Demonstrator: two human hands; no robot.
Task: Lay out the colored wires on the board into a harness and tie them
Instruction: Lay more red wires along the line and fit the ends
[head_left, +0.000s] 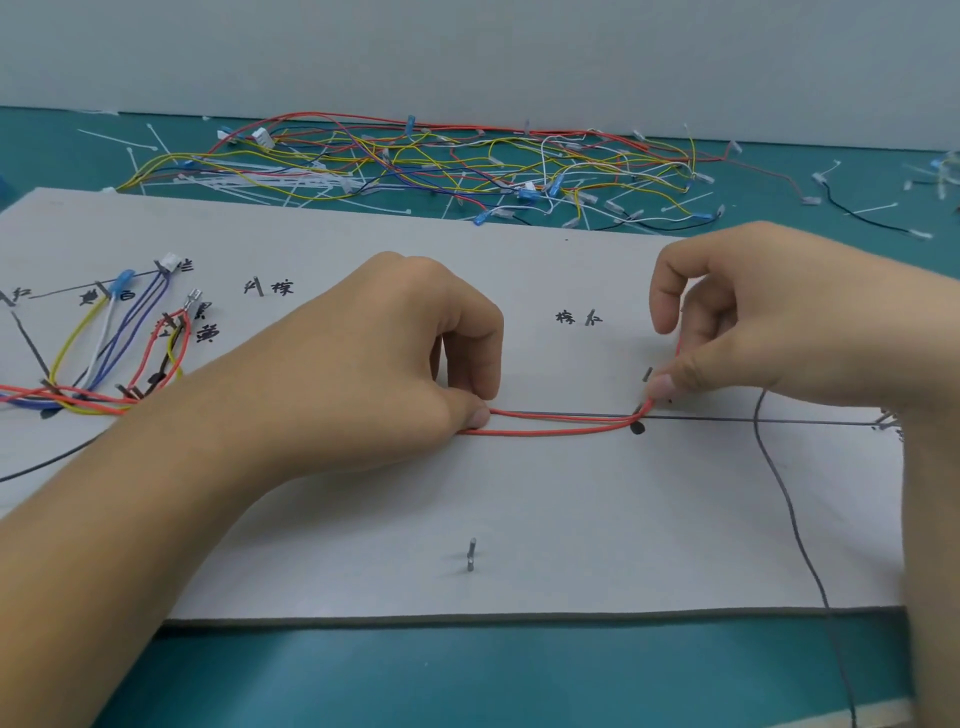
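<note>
A white board (519, 519) with drawn black lines, handwritten labels and metal pins lies on the teal table. Two red wires (556, 423) run side by side along the board's horizontal line. My left hand (405, 353) pinches them at their left end, thumb and fingertip pressed down on the board. My right hand (753, 317) pinches the same red wires beside a pin (647, 375), where they bend upward into my palm. At the board's left, yellow, white, blue, red and brown wires (114, 353) are looped round pins.
A tangled heap of spare colored wires (441, 166) and white cable ties (249, 182) lies behind the board. A thin black wire (795, 519) crosses the board's right side and hangs over its front edge. A lone pin (471, 555) stands near the front.
</note>
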